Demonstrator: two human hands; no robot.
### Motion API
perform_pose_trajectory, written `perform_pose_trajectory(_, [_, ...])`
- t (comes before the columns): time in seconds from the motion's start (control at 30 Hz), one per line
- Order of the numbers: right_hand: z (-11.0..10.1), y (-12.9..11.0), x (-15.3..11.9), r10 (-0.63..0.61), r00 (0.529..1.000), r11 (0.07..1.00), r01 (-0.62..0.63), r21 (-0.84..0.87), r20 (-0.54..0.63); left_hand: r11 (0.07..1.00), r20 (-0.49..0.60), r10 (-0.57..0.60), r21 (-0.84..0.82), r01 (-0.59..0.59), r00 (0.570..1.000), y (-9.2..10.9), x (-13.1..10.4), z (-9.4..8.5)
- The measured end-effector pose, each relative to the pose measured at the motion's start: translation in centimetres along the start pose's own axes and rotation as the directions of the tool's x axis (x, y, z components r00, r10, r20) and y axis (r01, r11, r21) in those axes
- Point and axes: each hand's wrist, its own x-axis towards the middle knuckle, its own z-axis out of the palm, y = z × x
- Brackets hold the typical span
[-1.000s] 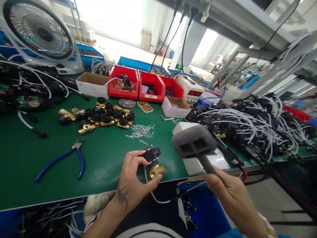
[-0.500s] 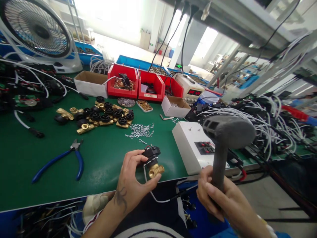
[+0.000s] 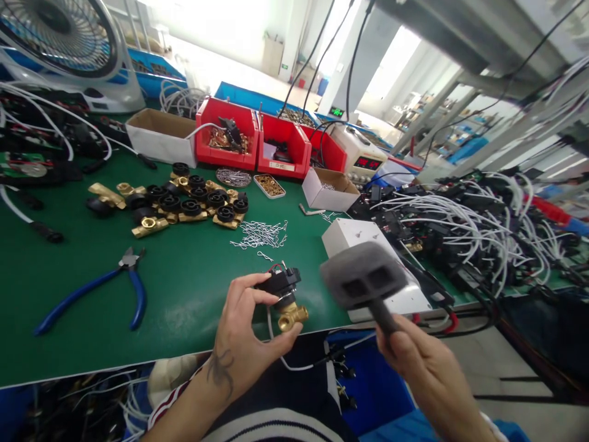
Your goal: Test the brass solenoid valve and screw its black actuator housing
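Observation:
My left hand (image 3: 248, 331) grips a valve (image 3: 292, 318) with a brass body, a black housing on top and a white cable hanging below it. The valve is upright at the bench's front edge, between thumb and fingers. To its right my right hand (image 3: 418, 356) is wrapped around the handle of a grey mallet (image 3: 361, 276). The mallet's head is raised and tilted toward the valve, apart from it; two dark rectangular recesses show in the head. Beyond the valve lies a pile of wire clips (image 3: 262, 234), with a single clip (image 3: 264, 256) nearer.
Blue-handled cutters (image 3: 131, 276) lie at left. Several brass valve bodies with black caps (image 3: 191, 202) cluster behind them. Red bins (image 3: 227, 132) and a white carton (image 3: 331, 190) stand at the back. A white switch box (image 3: 343, 232) and heaped cables (image 3: 460, 215) are at right.
The mallet has swung left and down toward the valve, its head turning so the recesses face me. My left hand keeps its hold on the valve. The view has shifted slightly.

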Motion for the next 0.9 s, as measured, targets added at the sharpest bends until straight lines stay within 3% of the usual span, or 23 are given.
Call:
perform_pose_trajectory(0.07, [-0.1, -0.1, -0.2, 0.004, 0.991, 1.0, -0.002, 0.014, -0.13, 1.0, -0.004, 0.004, 0.002, -0.004, 1.0, 0.0, 0.0, 0.0])
perform_pose_trajectory(0.1, [0.0, -0.1, -0.2, -0.009, 0.991, 1.0, 0.007, -0.018, -0.134, 1.0, -0.004, 0.004, 0.001, -0.004, 1.0, 0.0, 0.0, 0.0])
perform_pose_trajectory(0.27, [0.4, -0.6, 0.4, -0.124, 0.987, 0.957, 0.146, -0.252, 0.1, 1.0, -0.011, 0.001, -0.006, -0.001, 1.0, -0.1, 0.0, 0.1])
perform_pose_trajectory(0.43, [0.3, -0.4, 0.6, -0.134, 0.984, 0.977, 0.11, -0.181, -0.122, 1.0, -0.02, 0.009, -0.004, -0.009, 1.0, -0.2, 0.0, 0.1])
perform_pose_trajectory(0.6, [0.3, -0.4, 0.9, -0.135, 0.983, 0.951, 0.164, -0.264, 0.124, 1.0, -0.026, 0.02, 0.001, -0.02, 0.999, -0.1, 0.0, 0.2])
perform_pose_trajectory(0.77, [0.1, -0.1, 0.6, -0.135, 0.982, 0.98, 0.113, -0.164, -0.129, 1.0, -0.03, 0.013, -0.004, -0.014, 0.999, -0.2, 0.1, 0.1])
perform_pose_trajectory(0.83, [0.6, -0.2, 0.7, -0.145, 0.986, 0.973, 0.128, -0.191, -0.079, 1.0, -0.031, 0.008, -0.007, -0.008, 1.0, -0.3, 0.1, 0.1])
perform_pose_trajectory(0.9, [1.0, -0.3, 0.8, -0.162, 0.985, 0.951, 0.17, -0.258, 0.054, 1.0, -0.032, 0.003, -0.009, -0.003, 0.999, -0.3, 0.2, 0.1])
